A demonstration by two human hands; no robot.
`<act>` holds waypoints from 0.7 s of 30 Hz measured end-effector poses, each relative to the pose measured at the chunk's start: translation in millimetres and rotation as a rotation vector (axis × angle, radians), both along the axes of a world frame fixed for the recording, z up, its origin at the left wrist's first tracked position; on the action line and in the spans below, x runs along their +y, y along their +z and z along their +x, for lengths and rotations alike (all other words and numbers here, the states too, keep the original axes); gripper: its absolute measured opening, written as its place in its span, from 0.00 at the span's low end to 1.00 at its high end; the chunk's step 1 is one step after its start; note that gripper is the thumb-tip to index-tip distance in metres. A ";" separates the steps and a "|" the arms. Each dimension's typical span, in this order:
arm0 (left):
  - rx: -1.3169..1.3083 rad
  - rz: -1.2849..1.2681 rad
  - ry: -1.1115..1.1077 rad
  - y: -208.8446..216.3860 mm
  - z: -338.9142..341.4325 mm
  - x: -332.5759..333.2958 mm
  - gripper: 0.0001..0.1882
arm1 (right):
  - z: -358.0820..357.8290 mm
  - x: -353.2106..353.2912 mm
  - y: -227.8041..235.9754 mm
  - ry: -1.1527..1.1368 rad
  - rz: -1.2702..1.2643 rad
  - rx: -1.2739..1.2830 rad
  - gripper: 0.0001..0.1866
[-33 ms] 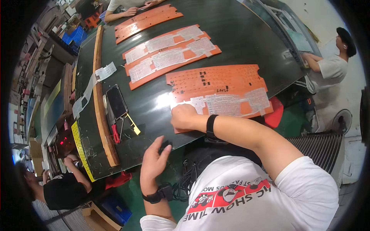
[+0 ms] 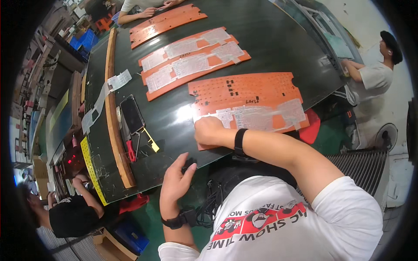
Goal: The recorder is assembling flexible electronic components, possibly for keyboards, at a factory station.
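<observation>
In front of me on the dark green table lies an orange board with rows of small holes and black patches. A whitish translucent cut-out sheet covers its near half. My right hand is closed over the board's near left corner, at the sheet's left end. Its fingers curl under, and whatever they grip is hidden. Off the table's front edge, my left hand is open, thumb and fingers apart, holding nothing.
Farther back lie orange boards with similar sheets and a bare orange board. Left are a wooden bar, phone, red-handled tool and yellow strip. Another person is at the right edge.
My left hand has shifted slightly to the right. My right hand remains over the board's corner, with barely any movement.
</observation>
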State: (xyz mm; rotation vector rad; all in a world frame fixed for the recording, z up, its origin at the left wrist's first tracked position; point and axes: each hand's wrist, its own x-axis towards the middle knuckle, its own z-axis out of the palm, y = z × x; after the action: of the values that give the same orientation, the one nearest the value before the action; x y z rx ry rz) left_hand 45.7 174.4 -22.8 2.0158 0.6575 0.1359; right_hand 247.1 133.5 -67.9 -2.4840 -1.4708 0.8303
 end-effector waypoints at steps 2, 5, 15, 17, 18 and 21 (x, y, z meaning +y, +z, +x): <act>0.025 -0.053 -0.041 7.9 2.4 -0.3 0.22 | -2.8 -1.8 4.3 -0.037 0.073 0.004 0.15; -0.038 0.015 -0.167 1.0 11.0 3.7 0.21 | 16.2 -6.4 30.5 -0.093 0.091 0.208 0.12; -0.094 -0.121 -0.786 8.9 104.0 -26.5 0.21 | 204.9 -140.0 198.5 -0.277 -0.017 0.189 0.12; -0.157 -0.134 -0.923 14.8 128.7 -43.3 0.23 | 219.5 -168.4 247.9 -0.393 -0.046 0.063 0.11; -0.179 -0.137 -0.965 18.6 142.8 -55.7 0.23 | 231.6 -190.4 271.1 -0.409 -0.044 -0.019 0.11; -0.192 -0.244 -1.186 18.0 179.8 -94.1 0.23 | 245.2 -232.4 324.4 -0.509 -0.054 -0.196 0.11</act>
State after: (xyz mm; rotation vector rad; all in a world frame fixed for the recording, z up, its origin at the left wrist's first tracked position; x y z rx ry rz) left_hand 225.4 80.3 -4.8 1.8176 -0.6578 -0.4301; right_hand 492.3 -98.9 256.6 -2.8508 -0.7913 0.5464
